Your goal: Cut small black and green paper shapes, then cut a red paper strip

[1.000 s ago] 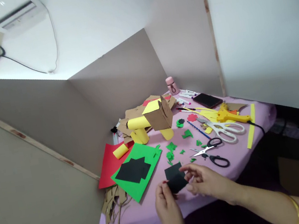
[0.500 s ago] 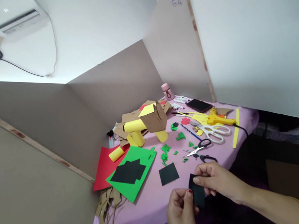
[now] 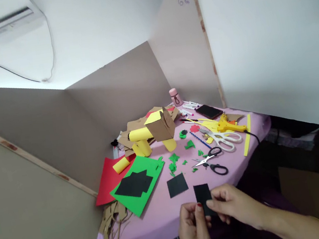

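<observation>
A small black paper rectangle (image 3: 203, 196) is held upright over the near edge of the table, pinched from both sides. My left hand (image 3: 194, 230) grips its lower left side with thumb and fingers. My right hand (image 3: 237, 206) pinches its right edge. A second black paper square (image 3: 177, 185) lies flat on the purple tablecloth (image 3: 160, 217) just beyond the hands. Black-handled scissors (image 3: 212, 163) lie open a little to the right of that square.
A green sheet (image 3: 138, 182) with black pieces lies on a red sheet (image 3: 106, 179) at the left. Behind stand a cardboard box (image 3: 162, 126), yellow paper rolls (image 3: 139, 135), white scissors (image 3: 224, 139), a yellow glue gun (image 3: 229, 125), a phone (image 3: 208, 111). Board walls enclose the table.
Both hands took one black piece off the table toward me, leaving a black square lying there. The piece now stands more upright. The view shifted slightly.
</observation>
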Available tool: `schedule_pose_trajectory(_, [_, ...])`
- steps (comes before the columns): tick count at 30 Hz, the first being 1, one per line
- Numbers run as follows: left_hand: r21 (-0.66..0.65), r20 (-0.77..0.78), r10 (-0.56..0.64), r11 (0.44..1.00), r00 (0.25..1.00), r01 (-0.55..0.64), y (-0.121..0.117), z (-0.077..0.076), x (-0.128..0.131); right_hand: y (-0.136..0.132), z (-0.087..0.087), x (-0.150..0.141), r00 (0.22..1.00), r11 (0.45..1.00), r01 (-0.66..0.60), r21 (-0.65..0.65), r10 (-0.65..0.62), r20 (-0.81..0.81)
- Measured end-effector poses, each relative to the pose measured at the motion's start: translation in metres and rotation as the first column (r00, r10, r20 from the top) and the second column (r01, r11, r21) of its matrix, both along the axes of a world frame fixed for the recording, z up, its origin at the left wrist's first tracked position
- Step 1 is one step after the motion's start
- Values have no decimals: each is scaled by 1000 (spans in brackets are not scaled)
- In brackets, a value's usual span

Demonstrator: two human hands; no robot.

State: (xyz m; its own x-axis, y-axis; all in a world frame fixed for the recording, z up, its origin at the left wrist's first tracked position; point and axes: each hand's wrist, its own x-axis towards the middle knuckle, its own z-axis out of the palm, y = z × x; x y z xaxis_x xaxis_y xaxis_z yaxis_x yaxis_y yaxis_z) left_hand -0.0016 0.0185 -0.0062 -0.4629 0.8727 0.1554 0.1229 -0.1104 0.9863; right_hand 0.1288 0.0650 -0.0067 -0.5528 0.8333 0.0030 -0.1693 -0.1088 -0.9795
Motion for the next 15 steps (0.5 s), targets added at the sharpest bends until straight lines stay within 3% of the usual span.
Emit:
schedule_pose_trajectory(4, [-11, 25, 66, 998, 998, -66, -2, -1, -4, 9, 3, 14, 997, 997, 75, -28, -76, -16])
schedule_pose_trajectory(7, [1, 21, -8, 1000, 1000, 8, -2, -2, -1, 8, 4, 18, 998, 999, 46, -6, -46, -37])
schedule_pose_trajectory(10, [55, -102, -61, 996, 993, 67, -4, -2, 3, 1, 6, 17, 996, 983, 79, 164, -82, 15])
schedule_pose_trajectory(13, [181, -380, -13, 980, 925, 88, -10, 5, -1, -7, 10, 19, 966, 848, 100, 520, -208, 152])
schedule_pose_trajectory(15, [293, -573, 54, 945, 818, 143, -16, 11, -4, -11, 12, 22, 955, 766, 90, 636, -247, 162])
